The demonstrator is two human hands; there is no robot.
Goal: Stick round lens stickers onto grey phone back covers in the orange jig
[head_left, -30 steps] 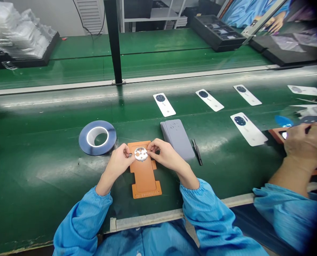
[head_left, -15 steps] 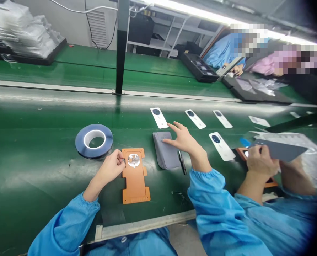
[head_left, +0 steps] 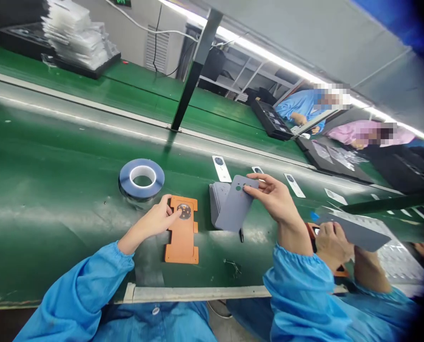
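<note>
On the green surface lies an orange fixture (head_left: 182,242) with a dark round camera piece (head_left: 184,212) near its top. My left hand (head_left: 157,219) rests at the fixture's upper left edge, thumb by the round piece, fingers apart and holding nothing. Pinched by its top corner in my right hand (head_left: 272,194) is a thin grey sheet (head_left: 235,206) with small holes, tilted above the stack of grey sheets (head_left: 215,202). Black tweezers (head_left: 242,235) show partly below the sheet.
A blue tape roll (head_left: 126,180) lies left of the fixture. White phone back panels (head_left: 222,169) line the far side. At right, a co-worker's hands (head_left: 335,244) hold another grey sheet (head_left: 361,230). A black post (head_left: 188,95) stands behind.
My right hand has closed on a grey sheet and lifted it off the stack. My left thumb has moved onto the fixture by the round piece, which now looks dark. The view has tilted.
</note>
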